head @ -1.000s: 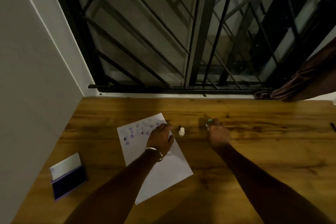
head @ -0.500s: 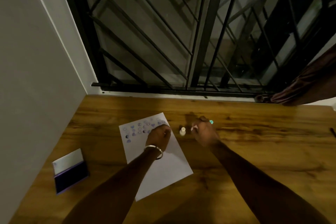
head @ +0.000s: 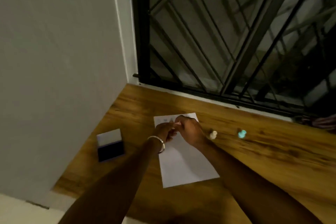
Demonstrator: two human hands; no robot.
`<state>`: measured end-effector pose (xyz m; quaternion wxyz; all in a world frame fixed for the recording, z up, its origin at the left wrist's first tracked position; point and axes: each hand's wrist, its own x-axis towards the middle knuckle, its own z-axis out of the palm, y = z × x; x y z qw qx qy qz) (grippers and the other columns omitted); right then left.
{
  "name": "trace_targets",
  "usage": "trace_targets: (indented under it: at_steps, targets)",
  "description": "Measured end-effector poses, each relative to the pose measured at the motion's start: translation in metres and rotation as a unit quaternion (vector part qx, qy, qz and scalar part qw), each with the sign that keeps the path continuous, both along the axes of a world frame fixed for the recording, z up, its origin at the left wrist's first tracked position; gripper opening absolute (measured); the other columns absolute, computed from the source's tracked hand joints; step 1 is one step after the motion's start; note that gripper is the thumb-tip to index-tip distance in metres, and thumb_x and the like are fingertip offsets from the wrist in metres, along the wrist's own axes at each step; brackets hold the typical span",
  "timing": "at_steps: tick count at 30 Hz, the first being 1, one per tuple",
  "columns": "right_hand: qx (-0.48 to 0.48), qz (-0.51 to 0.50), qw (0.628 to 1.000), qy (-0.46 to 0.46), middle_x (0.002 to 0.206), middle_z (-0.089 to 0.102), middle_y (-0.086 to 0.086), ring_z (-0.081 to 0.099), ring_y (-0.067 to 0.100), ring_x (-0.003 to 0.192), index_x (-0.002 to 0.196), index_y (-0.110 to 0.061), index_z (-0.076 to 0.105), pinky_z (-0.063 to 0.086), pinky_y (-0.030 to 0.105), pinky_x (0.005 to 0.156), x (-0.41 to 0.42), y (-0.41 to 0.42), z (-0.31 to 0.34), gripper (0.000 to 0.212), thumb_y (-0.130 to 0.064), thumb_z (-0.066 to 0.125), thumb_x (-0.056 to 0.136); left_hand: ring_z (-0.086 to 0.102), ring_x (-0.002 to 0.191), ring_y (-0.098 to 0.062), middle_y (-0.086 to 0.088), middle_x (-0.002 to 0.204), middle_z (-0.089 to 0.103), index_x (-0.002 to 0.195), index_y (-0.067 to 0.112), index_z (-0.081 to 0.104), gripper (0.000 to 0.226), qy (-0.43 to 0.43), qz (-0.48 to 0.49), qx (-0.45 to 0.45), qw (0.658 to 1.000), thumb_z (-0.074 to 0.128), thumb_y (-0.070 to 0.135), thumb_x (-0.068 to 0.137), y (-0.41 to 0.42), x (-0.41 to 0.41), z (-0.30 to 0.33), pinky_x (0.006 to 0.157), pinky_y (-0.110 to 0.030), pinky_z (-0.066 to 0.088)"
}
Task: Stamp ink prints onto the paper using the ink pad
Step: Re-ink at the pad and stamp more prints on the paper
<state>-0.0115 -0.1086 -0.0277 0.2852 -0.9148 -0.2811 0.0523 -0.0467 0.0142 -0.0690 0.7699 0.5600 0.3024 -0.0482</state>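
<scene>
A white sheet of paper (head: 185,165) lies on the wooden table (head: 272,160), with faint ink prints at its far end, mostly hidden by my hands. Above that far end my left hand (head: 163,132) and my right hand (head: 191,132) meet, and their fingertips pinch a small pink stamp (head: 177,123) between them. The open ink pad (head: 111,149), dark with a white lid, sits left of the paper near the wall. A white stamp (head: 213,134) and a teal stamp (head: 242,133) stand on the table right of my right hand. The frame is blurred.
A grey wall (head: 54,60) borders the table on the left. A black window grille (head: 227,42) runs along the far edge. Brown cloth (head: 323,122) lies at the far right. A metal bangle (head: 157,143) is on my left wrist.
My right hand has left the teal stamp on the table and moved left with a small pink stamp to meet my left hand over the paper. The camera has swung left.
</scene>
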Motion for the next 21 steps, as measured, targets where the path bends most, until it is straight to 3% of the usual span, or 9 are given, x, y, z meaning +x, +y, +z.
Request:
trace_targets:
  at_steps: [3, 7, 10, 13, 15, 18, 21]
  targets:
    - [0.01, 0.022, 0.999, 0.026, 0.09, 0.072, 0.003, 0.066, 0.019, 0.085, 0.091, -0.017, 0.066, 0.054, 0.034, 0.077, -0.013, 0.033, -0.001, 0.014, -0.026, 0.055, 0.094, 0.051, 0.051, -0.01, 0.001, 0.058, 0.061, 0.071, 0.017, 0.062, 0.037, 0.024, 0.009, 0.014, 1.0, 0.048, 0.039, 0.096, 0.031, -0.018, -0.001, 0.045, -0.019, 0.036]
    - [0.012, 0.056, 0.997, 0.052, 0.108, 0.07, 0.006, 0.064, 0.023, 0.101, 0.105, -0.019, 0.066, 0.052, 0.041, 0.09, -0.031, 0.083, 0.003, 0.016, -0.026, 0.056, 0.095, 0.047, 0.041, -0.01, -0.003, 0.055, 0.052, 0.061, 0.015, 0.054, 0.039, 0.03, 0.129, 0.037, 0.99, 0.049, 0.032, 0.096, 0.08, -0.04, -0.002, 0.034, -0.014, 0.032]
    - [-0.012, 0.082, 0.994, 0.066, 0.118, 0.066, 0.007, 0.062, 0.025, 0.107, 0.111, -0.021, 0.066, 0.051, 0.043, 0.094, -0.048, 0.117, 0.005, 0.023, -0.034, 0.056, 0.094, 0.045, 0.046, -0.016, -0.004, 0.055, 0.049, 0.06, 0.016, 0.053, 0.038, -0.013, 0.216, 0.085, 0.973, 0.05, 0.029, 0.095, 0.12, -0.058, -0.001, 0.044, -0.021, 0.033]
    - [-0.036, 0.13, 0.987, 0.089, 0.101, 0.068, 0.008, 0.063, 0.028, 0.091, 0.089, -0.017, 0.065, 0.05, 0.037, 0.075, -0.067, 0.144, 0.0, 0.02, -0.032, 0.052, 0.092, 0.049, 0.04, -0.011, 0.002, 0.042, 0.052, 0.054, 0.015, 0.056, 0.044, -0.025, 0.256, 0.146, 0.955, 0.056, 0.038, 0.092, 0.156, -0.077, 0.0, 0.043, -0.019, 0.038]
    - [-0.08, 0.18, 0.976, 0.089, 0.096, 0.066, 0.012, 0.062, 0.031, 0.088, 0.077, -0.017, 0.058, 0.043, 0.032, 0.068, -0.079, 0.162, -0.007, 0.019, -0.024, 0.05, 0.093, 0.051, 0.045, -0.014, -0.001, 0.046, 0.055, 0.054, 0.015, 0.056, 0.044, -0.019, 0.269, 0.176, 0.947, 0.057, 0.039, 0.091, 0.175, -0.088, 0.0, 0.052, -0.021, 0.041]
    - [-0.131, 0.241, 0.96, 0.062, 0.1, 0.065, 0.016, 0.061, 0.033, 0.091, 0.088, -0.011, 0.064, 0.047, 0.035, 0.072, -0.093, 0.186, -0.016, 0.016, -0.019, 0.051, 0.094, 0.046, 0.05, -0.018, -0.007, 0.054, 0.052, 0.054, 0.013, 0.054, 0.042, -0.039, 0.294, 0.169, 0.94, 0.056, 0.028, 0.093, 0.196, -0.102, -0.003, 0.06, -0.027, 0.041]
    - [-0.169, 0.276, 0.946, 0.022, 0.097, 0.065, 0.021, 0.058, 0.034, 0.082, 0.08, -0.007, 0.061, 0.032, 0.03, 0.057, -0.101, 0.206, -0.026, 0.016, -0.014, 0.051, 0.091, 0.048, 0.054, -0.021, -0.008, 0.054, 0.052, 0.051, 0.014, 0.053, 0.045, -0.025, 0.316, 0.189, 0.929, 0.058, 0.033, 0.092, 0.209, -0.114, -0.011, 0.062, -0.028, 0.043]
